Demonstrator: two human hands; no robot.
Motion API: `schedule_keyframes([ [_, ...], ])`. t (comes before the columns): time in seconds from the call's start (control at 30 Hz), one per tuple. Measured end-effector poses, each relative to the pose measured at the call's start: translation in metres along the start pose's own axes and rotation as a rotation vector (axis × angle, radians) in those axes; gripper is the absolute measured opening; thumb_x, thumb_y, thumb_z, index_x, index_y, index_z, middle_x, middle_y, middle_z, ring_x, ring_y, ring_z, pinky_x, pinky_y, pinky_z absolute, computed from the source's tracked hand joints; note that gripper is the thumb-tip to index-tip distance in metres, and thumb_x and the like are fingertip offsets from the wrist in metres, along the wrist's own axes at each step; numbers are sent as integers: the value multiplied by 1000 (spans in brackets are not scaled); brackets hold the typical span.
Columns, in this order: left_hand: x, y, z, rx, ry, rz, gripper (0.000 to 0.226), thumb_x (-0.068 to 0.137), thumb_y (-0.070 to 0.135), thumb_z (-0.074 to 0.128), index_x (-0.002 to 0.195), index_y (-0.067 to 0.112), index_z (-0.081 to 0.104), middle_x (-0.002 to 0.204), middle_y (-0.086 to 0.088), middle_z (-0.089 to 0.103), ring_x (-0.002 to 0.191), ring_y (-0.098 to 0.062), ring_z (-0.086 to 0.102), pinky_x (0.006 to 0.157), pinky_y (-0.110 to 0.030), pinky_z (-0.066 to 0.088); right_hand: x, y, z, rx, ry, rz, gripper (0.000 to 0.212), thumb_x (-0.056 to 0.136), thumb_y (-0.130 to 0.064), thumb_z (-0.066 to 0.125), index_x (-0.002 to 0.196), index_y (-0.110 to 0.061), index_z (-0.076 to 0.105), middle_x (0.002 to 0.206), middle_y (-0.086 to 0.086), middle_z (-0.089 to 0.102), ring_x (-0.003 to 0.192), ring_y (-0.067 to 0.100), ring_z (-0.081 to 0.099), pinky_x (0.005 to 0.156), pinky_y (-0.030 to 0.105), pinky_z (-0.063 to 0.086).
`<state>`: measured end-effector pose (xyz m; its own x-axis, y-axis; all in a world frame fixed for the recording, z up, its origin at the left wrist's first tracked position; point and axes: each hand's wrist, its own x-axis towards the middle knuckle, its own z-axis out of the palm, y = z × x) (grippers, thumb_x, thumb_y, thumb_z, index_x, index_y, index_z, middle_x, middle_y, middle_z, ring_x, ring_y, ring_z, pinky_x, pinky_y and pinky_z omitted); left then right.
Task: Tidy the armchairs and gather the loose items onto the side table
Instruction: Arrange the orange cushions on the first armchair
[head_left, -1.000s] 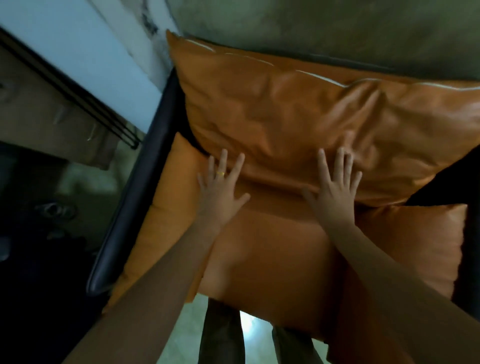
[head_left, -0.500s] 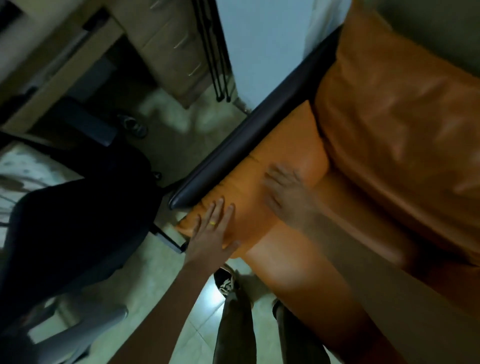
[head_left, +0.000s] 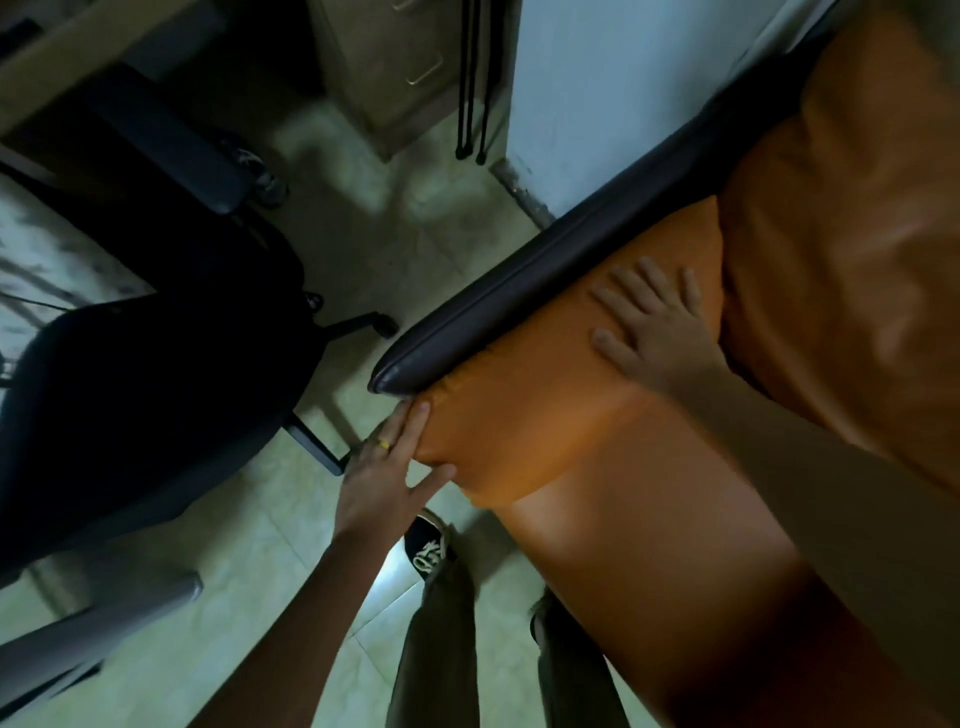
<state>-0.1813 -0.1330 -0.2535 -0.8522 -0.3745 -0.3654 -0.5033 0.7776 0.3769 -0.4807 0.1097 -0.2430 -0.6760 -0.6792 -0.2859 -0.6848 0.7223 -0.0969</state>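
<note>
So, legs (head_left: 441, 639): person's standing on the pale tiled floor (head_left: 244, 587), one dark sneaker (head_left: 427, 545) poking out.
Left hand (head_left: 382, 475): flat, fingers together, thumb out, pushed against the front corner of the orange side cushion (head_left: 545, 395). Yellow ring on one finger.
Right hand (head_left: 657, 325): fingers spread, palm down on top of that same cushion, right beside the back cushion (head_left: 852, 249).
Armrest (head_left: 545, 286): dark, runs along the cushion's outer edge.
Office chair (head_left: 140, 364): black, off to the left.
Drawers (head_left: 395, 62): wooden, far back.
</note>
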Motion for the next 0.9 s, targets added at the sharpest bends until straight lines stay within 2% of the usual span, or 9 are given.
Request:
schedule_keyframes([
  [0.13, -15, 11, -5, -95, 329, -24, 70, 86, 72, 48, 136, 24, 61, 151, -1, 47, 144, -30, 35, 110, -58, 38, 11, 1, -12, 47, 34, 216, 68, 102, -61, 19, 159, -24, 20, 166, 3, 19, 155, 22, 5, 123, 55, -3],
  [0.2, -12, 38, -11, -86, 444, 62, 62, 85, 63, 61, 131, 22, 65, 150, -2, 49, 144, -28, 35, 114, -56, 32, 13, -17, -17, 91, 87, 133, 66, 102, -53, 26, 156, -16, 30, 162, 10, 30, 153, 28, 17, 124, 55, 0],
  [0.3, 7, 91, -12, -111, 309, 67, 64, 87, 66, 58, 139, 29, 57, 155, 1, 41, 149, -23, 25, 120, -48, 23, 0, -38, -5, 73, 121, -88, 64, 100, -52, 30, 151, -14, 41, 154, 10, 44, 150, 28, 26, 123, 54, 1],
  [0.4, 24, 119, 3, 1, 99, 52, 62, 92, 73, 40, 143, 39, 48, 161, 8, 29, 152, -22, 13, 124, -49, 9, -10, -35, 10, 62, 127, -15, 61, 101, -53, 29, 151, -20, 40, 157, 3, 41, 152, 25, 20, 122, 58, -2],
  [0.57, 14, 97, 11, 66, 111, -79, 62, 98, 68, 29, 154, 41, 26, 165, 5, 18, 154, -20, 8, 124, -44, 4, 4, -8, -1, 65, 79, 94, 61, 100, -56, 25, 155, -29, 32, 165, 0, 23, 155, 25, 5, 119, 65, -2],
  [0.67, -2, 91, 11, -54, 174, -278, 66, 94, 71, 36, 152, 39, 31, 165, 0, 19, 153, -25, 8, 124, -50, 9, 14, 4, -14, 106, 0, 239, 69, 97, -57, 20, 159, -26, 18, 168, -3, 11, 155, 24, -5, 118, 68, 1],
  [0.77, -14, 99, 16, -294, 255, -476, 73, 88, 72, 48, 151, 39, 33, 167, -2, 4, 153, -28, -5, 121, -59, 16, 21, -6, -19, 175, -80, 334, 74, 95, -55, 22, 161, -23, 10, 169, -6, 1, 154, 24, -14, 117, 69, 1],
  [0.83, -16, 105, 22, -485, 278, -597, 83, 83, 72, 57, 153, 44, 23, 166, 2, -12, 152, -33, -12, 121, -59, 13, 22, -11, -18, 207, -95, 356, 76, 94, -55, 22, 161, -21, 8, 169, -6, -3, 153, 24, -17, 116, 70, -2],
  [0.9, -13, 111, 25, -651, 289, -641, 96, 81, 68, 65, 155, 47, 8, 165, 4, -17, 153, -32, -7, 121, -56, 18, 19, -8, -14, 198, -78, 330, 77, 95, -57, 20, 161, -20, 7, 169, -5, -2, 153, 25, -17, 115, 71, -2],
])
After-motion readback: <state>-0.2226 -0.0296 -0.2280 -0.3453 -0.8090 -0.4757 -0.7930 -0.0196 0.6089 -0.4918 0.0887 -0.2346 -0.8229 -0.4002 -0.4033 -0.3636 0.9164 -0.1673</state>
